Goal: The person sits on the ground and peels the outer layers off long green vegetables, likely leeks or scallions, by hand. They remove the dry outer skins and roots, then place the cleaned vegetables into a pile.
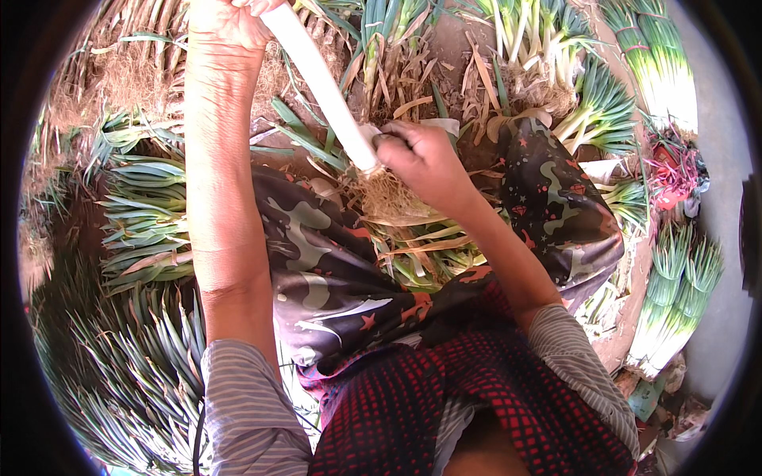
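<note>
My left hand (pixel 244 18), at the top edge and partly cut off, holds the upper part of a long white leek or Welsh onion stalk (pixel 324 83). The stalk slants down to the right, with its bushy brown roots (pixel 384 193) between my knees. Beside the stalk's lower end is my right hand (pixel 414 152), its thumb and fingers pinched on a pale piece of outer skin (pixel 367 132). Below the roots lies a heap of peeled green and dry leaves (pixel 425 256).
Unpeeled stalks with roots (pixel 137 77) lie at the upper left, green leaf bundles (pixel 149 220) at the left. Tied bundles (pixel 673 297) and red and pink ties (pixel 673 166) are at the right. More stalks (pixel 536 41) lie ahead on soil strewn with dry husks.
</note>
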Available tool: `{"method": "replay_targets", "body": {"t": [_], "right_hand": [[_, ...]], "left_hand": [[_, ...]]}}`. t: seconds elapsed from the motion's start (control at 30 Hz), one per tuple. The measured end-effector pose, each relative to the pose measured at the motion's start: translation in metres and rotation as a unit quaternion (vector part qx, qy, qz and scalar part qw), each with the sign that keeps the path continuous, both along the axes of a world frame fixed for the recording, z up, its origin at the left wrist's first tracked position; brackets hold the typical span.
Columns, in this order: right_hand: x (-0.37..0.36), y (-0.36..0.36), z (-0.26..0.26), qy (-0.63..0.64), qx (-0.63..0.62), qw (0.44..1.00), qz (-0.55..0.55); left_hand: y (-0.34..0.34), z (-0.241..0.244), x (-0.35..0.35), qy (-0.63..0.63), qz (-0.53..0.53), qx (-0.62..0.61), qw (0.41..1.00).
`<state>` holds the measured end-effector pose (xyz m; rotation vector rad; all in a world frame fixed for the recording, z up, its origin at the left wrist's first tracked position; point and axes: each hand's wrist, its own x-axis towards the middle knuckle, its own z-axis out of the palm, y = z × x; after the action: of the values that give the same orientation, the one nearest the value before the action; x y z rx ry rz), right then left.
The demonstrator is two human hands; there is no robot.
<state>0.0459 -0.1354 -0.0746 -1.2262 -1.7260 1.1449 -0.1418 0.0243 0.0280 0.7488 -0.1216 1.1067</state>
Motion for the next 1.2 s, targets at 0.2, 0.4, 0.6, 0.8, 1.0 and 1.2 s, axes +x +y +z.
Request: {"method": "replay_targets", "body": {"t": [0.2, 0.4, 0.6, 0.8, 1.0, 1.2], "right_hand": [[-0.017, -0.013, -0.018, 0.468, -0.409, 0.782, -0.032], [-0.014, -0.017, -0.009, 0.316, -0.175, 0.932, -0.023], [-0.012, -0.016, -0.034, 0.184, 0.045, 0.967, -0.171], [-0.015, -0.012, -0.009, 0.460, -0.184, 0.827, -0.265], [-0.007, -0.013, -0.008, 0.521, -0.361, 0.759, -0.148], [-0.026, -0.029, -0.017, 0.654, -0.592, 0.449, 0.143]], "left_hand": [[-0.010, 0.006, 0.002, -0.041, -0.048, -0.001, 0.998], [-0.009, 0.004, 0.004, -0.033, -0.099, -0.015, 0.994], [0.030, -0.023, -0.022, 0.144, 0.171, -0.114, 0.968], [0.010, -0.011, -0.006, 0.150, 0.240, -0.037, 0.958], [0.003, 0.001, -0.005, 0.116, 0.189, -0.003, 0.975], [0.001, 0.002, 0.001, 0.001, 0.013, 0.014, 1.000]]}}
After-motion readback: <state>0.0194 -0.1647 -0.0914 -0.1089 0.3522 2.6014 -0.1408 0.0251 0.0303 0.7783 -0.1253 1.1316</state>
